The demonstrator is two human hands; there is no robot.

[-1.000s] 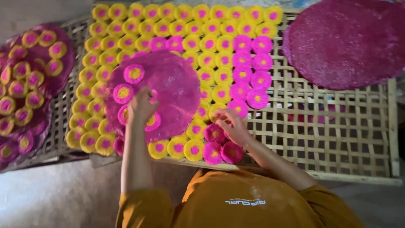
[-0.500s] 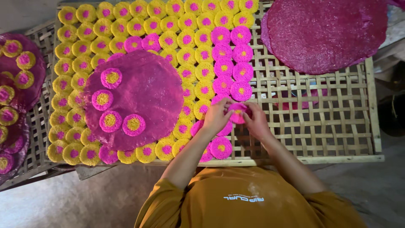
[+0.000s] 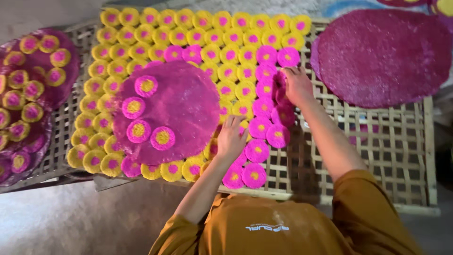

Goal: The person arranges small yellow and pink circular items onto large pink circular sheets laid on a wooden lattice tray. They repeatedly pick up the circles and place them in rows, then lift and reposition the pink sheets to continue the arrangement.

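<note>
A bamboo lattice rack (image 3: 377, 156) carries rows of small round discs: yellow ones with pink centres (image 3: 207, 28) and pink ones with yellow centres (image 3: 267, 55). A large magenta round sheet (image 3: 188, 108) lies on the yellow discs, with several pink discs on its left part. My left hand (image 3: 231, 137) rests with fingers spread on the discs at that sheet's right edge. My right hand (image 3: 297, 85) is further up the column of pink discs, its fingers closed on a few pink discs (image 3: 282, 94) beside the laid ones.
A second large magenta sheet (image 3: 382, 56) lies at the rack's upper right. To the left, another rack holds magenta sheets topped with yellow discs (image 3: 28, 94). The right part of the lattice is bare. Grey floor (image 3: 71, 222) lies below.
My right hand has moved up the pink column from the rack's near edge. My left hand left the magenta sheet, joined the right, and now rests lower down.
</note>
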